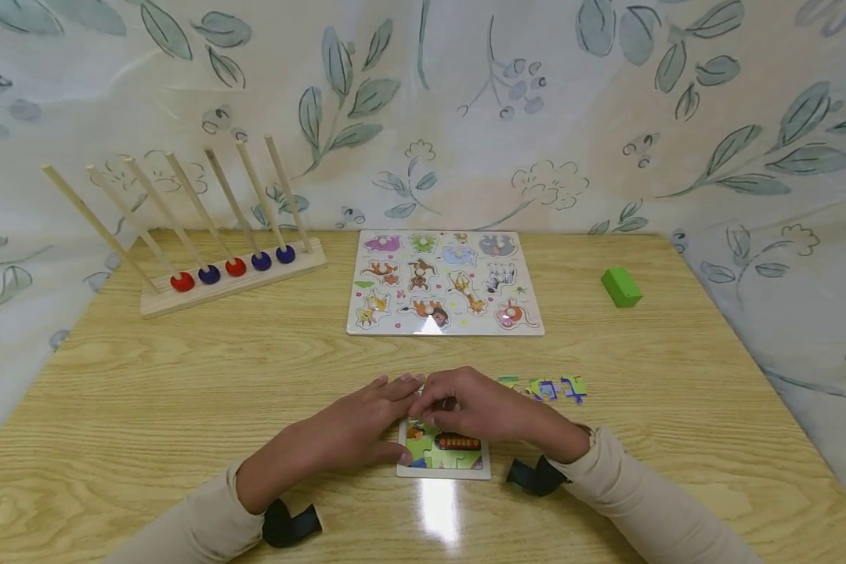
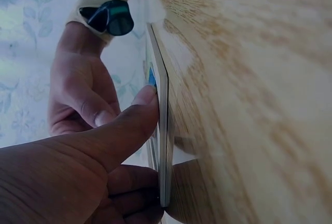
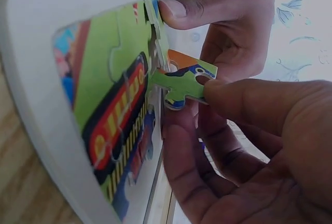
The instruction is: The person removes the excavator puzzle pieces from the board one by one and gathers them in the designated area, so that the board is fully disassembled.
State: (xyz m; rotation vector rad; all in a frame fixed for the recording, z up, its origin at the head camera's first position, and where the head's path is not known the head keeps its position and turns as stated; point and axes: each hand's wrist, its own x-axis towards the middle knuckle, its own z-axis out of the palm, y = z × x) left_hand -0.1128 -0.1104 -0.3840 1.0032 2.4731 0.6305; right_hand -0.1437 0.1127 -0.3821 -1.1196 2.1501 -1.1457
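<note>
A small jigsaw puzzle in a white-rimmed tray (image 1: pixel 446 474) lies on the table, its green picture showing a red and black train-like vehicle. My left hand (image 1: pixel 356 423) rests at the tray's left side. Its thumb (image 2: pixel 142 102) presses on the rim, and the other fingers reach along toward the far edge. Over the tray, my right hand (image 1: pixel 479 403) pinches a puzzle piece (image 3: pixel 182 88) between thumb and fingers. That piece is green with orange and dark blue, tilted up from the picture in the right wrist view. In the head view, the right hand hides the tray's far part.
Loose puzzle pieces (image 1: pixel 575 388) lie right of the tray, partly behind the right forearm. Farther back is an animal peg board (image 1: pixel 481 325). A wooden rod stand (image 1: pixel 254 290) with red and blue beads stands back left; a green block (image 1: pixel 621 287) sits back right.
</note>
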